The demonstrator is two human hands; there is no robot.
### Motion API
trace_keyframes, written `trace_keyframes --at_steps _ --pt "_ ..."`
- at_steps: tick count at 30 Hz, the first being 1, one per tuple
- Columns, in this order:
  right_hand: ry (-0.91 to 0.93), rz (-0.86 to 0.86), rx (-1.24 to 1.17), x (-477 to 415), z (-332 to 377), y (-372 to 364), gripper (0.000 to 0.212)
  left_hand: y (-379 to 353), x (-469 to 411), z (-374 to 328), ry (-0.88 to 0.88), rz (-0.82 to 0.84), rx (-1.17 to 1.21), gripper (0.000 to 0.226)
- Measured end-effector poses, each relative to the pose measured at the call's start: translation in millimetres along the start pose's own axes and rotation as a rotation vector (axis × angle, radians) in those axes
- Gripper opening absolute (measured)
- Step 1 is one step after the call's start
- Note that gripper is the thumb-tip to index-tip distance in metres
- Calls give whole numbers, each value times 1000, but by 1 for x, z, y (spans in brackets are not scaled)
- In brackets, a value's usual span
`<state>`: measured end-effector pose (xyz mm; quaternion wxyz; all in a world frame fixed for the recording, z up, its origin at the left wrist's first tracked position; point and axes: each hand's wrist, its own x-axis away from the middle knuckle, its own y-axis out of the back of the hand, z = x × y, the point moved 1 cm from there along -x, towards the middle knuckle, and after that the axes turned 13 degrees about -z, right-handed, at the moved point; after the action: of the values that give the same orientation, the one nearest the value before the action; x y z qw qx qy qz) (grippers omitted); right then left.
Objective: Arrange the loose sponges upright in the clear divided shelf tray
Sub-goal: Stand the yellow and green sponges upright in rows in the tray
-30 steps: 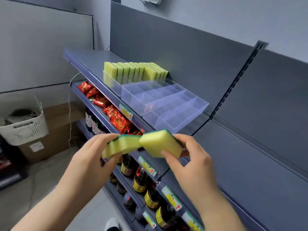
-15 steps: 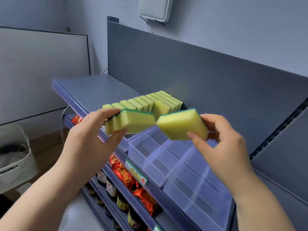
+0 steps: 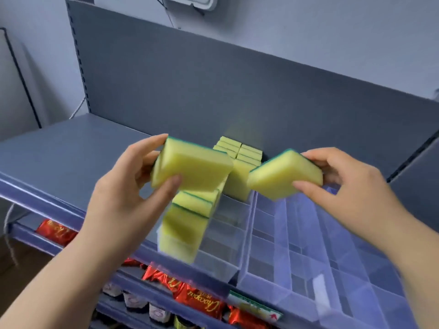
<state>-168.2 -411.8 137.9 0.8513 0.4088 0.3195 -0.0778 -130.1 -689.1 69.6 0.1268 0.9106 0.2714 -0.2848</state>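
Note:
My left hand [image 3: 123, 200] grips a yellow sponge with a green scouring back [image 3: 190, 167], held above the left end of the clear divided tray [image 3: 297, 238]. My right hand [image 3: 342, 186] pinches a second yellow-and-green sponge [image 3: 282, 176] over the tray's middle. The two sponges are apart. Below and behind them, a row of upright sponges [image 3: 187, 219] fills the tray's left lane, and more upright sponges [image 3: 240, 153] stand at its back. The compartments to the right hold nothing.
The tray sits on a grey metal shelf [image 3: 59, 150] with a grey back panel [image 3: 237, 91]. Red snack packets [image 3: 202, 300] lie on the shelf below, and bottles [image 3: 156, 312] stand lower still. A price label [image 3: 256, 307] runs along the shelf's front edge.
Both hands have risen from below the shelf to above the tray with their sponges. The sponges, touching at first, have separated. The view has moved closer and higher over the tray.

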Motion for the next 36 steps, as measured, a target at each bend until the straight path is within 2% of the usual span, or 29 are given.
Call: trace_keyframes --at_steps 8,15,24,31,36 --pt "-357 -202 -89 10 13 -58 31 5 -41 31 -53 281 138 50" --pt "-445 -362 -58 28 12 -54 35 -10 -50 22 -131 400 207 51" --pt "-370 -272 -32 -4 7 -66 32 -21 -57 16 -161 357 11 48" --pt "-280 -110 63 -25 -2 -79 31 -18 -68 12 -170 257 -98 47" --pt "-260 -78 85 -36 -8 -83 32 -13 -81 8 -198 162 -114 44"
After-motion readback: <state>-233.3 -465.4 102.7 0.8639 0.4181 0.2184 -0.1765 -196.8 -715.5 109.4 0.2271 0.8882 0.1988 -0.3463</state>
